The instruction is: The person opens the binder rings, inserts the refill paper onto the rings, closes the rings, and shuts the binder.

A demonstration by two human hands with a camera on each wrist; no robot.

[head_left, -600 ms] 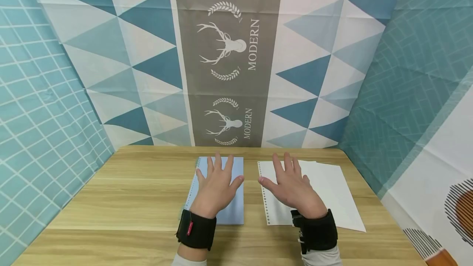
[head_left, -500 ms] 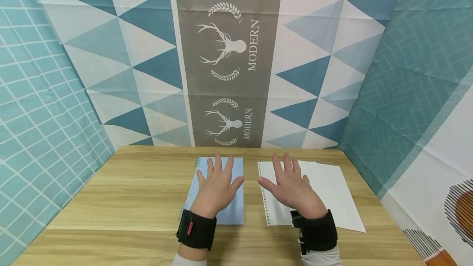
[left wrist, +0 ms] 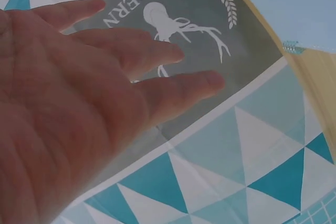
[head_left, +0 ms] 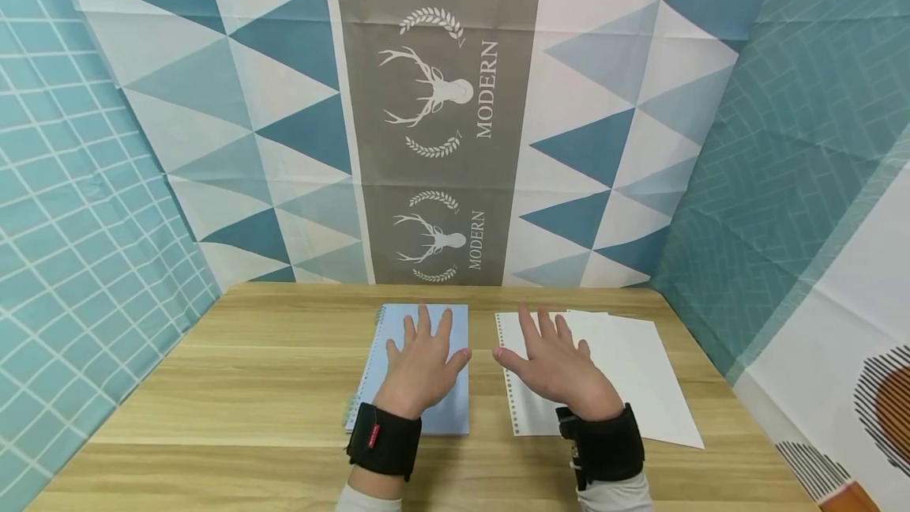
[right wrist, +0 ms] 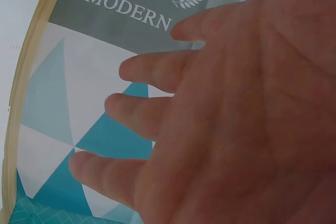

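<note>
Pale wood-grain tabletop (head_left: pixel 235 385), walled left by aqua tile-print cloth (head_left: pixel 71 180), behind by blue-white triangle-print cloth (head_left: pixel 298 62) with grey deer panel (head_left: pixel 441 168), right by teal brick-print cloth (head_left: pixel 796 117). Wood stretches from left edge to light-blue spiral-bound notebook (head_left: pixel 449 409); narrow gap; overlapping white paper sheets (head_left: pixel 633 370) near right edge. Left hand (head_left: pixel 419 370) over notebook, right hand (head_left: pixel 562 370) over sheets, both raised, fingers spread.

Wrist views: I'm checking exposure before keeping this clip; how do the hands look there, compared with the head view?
Left wrist: the left hand is dim against the brighter patterned backdrop; right wrist: the right hand is similarly dark; head: both hands look clearly brighter, with soft, faint shadows on the desk and no strong glare on the blue notebook.
</note>
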